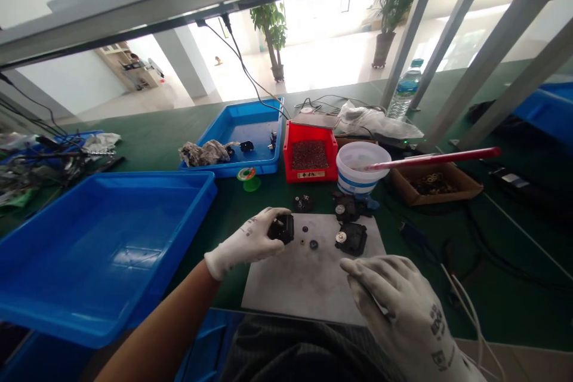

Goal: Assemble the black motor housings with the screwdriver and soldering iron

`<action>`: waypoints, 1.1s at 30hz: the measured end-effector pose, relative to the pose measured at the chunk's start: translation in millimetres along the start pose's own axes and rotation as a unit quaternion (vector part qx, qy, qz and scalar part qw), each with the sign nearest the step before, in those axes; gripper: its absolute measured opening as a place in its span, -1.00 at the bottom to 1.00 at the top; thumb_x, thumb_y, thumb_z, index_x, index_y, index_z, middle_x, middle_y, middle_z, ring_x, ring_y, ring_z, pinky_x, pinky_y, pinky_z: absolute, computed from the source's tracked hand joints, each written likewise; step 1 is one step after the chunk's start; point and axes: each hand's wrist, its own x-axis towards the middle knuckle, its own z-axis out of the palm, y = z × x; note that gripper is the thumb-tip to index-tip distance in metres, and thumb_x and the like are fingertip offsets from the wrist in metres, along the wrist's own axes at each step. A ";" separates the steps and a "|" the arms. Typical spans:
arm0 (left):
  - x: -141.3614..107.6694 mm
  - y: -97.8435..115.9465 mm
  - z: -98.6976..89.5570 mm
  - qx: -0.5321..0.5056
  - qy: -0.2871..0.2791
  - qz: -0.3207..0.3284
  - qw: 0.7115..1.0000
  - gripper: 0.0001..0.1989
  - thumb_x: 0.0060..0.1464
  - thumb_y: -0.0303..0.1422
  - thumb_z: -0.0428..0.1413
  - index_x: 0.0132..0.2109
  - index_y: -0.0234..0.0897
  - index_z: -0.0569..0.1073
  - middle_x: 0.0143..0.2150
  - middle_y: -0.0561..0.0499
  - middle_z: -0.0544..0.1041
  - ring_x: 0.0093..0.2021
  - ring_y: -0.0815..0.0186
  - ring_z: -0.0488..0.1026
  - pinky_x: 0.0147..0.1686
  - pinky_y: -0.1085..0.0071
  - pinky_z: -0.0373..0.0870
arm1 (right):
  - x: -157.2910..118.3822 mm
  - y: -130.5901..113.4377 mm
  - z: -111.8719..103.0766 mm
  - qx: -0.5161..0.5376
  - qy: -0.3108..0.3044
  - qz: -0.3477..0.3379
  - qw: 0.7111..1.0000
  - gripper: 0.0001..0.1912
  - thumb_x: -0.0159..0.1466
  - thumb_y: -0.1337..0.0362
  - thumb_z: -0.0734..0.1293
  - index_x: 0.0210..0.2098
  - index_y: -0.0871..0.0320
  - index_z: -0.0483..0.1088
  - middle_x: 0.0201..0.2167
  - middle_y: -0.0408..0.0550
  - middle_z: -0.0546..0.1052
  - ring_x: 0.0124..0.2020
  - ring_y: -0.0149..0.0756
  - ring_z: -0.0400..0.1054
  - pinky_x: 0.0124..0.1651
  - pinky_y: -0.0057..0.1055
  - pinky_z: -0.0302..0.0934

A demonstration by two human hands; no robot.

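My left hand (255,235), in a white glove, grips a small black plastic housing (282,228) over the left edge of a white paper sheet (295,283). My right hand (394,295), gloved too, hovers over the sheet's right side with thumb and fingertips drawn together; anything between them is hidden. On the paper lie a dark gear (314,245) and a few tiny round parts (305,229). Another black housing with a pale metal disc (351,239) rests beyond my right fingertips. Behind it sits a similar black unit (345,208).
A large blue tray (89,239) stands left, a second blue tray (259,164) behind. A red bin of brown granules (311,176), a white tub (363,161) with a red-handled brush (439,158), and a cardboard box (436,191) line the back. Cables (470,310) run at right.
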 end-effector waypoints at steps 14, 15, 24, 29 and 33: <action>-22.2 -6.8 -6.1 -0.195 0.024 0.033 0.980 -0.29 0.04 -0.35 0.23 0.34 -0.15 0.31 0.23 -0.16 0.48 0.22 -0.06 0.44 0.18 0.03 0.42 | -10.4 -1.5 13.6 0.006 0.007 0.012 1.000 -0.80 0.46 0.41 0.28 0.02 0.18 0.50 -0.22 -0.05 0.65 -0.22 -0.24 0.49 -0.10 -0.26 0.23; -21.1 -4.2 -4.5 -0.144 0.040 0.046 0.988 -0.29 0.03 -0.39 0.24 0.34 -0.11 0.32 0.23 -0.13 0.47 0.23 -0.03 0.43 0.20 0.05 0.40 | -9.9 -3.4 14.7 0.008 0.006 0.015 1.000 -0.80 0.46 0.42 0.28 0.02 0.19 0.50 -0.22 -0.05 0.65 -0.22 -0.24 0.48 -0.11 -0.25 0.23; 5.7 -9.0 5.0 0.071 0.002 0.050 0.996 -0.28 -0.16 -0.47 0.29 0.24 -0.19 0.45 0.12 -0.16 0.51 0.07 -0.05 0.51 0.08 0.04 0.49 | -11.4 -9.5 18.0 0.018 -0.009 -0.005 1.000 -0.77 0.44 0.45 0.31 0.05 0.20 0.48 -0.22 -0.04 0.63 -0.20 -0.23 0.46 -0.07 -0.24 0.25; -6.9 -0.9 -16.6 -0.009 -0.019 0.030 0.999 -0.30 0.02 -0.43 0.18 0.34 -0.14 0.30 0.04 -0.06 0.54 -0.09 0.18 0.55 -0.20 0.34 0.55 | -18.2 -4.4 16.0 0.014 -0.026 0.002 1.000 -0.77 0.44 0.43 0.31 0.06 0.18 0.48 -0.21 -0.04 0.65 -0.21 -0.23 0.49 -0.08 -0.24 0.27; -11.9 5.6 -23.6 -0.036 -0.004 0.036 0.999 -0.26 0.01 -0.45 0.21 0.36 -0.10 0.29 0.10 -0.05 0.52 -0.02 0.15 0.52 -0.11 0.30 0.53 | -19.5 -2.7 16.7 0.009 -0.034 0.002 0.999 -0.78 0.44 0.42 0.30 0.04 0.18 0.49 -0.21 -0.03 0.65 -0.21 -0.21 0.51 -0.11 -0.23 0.29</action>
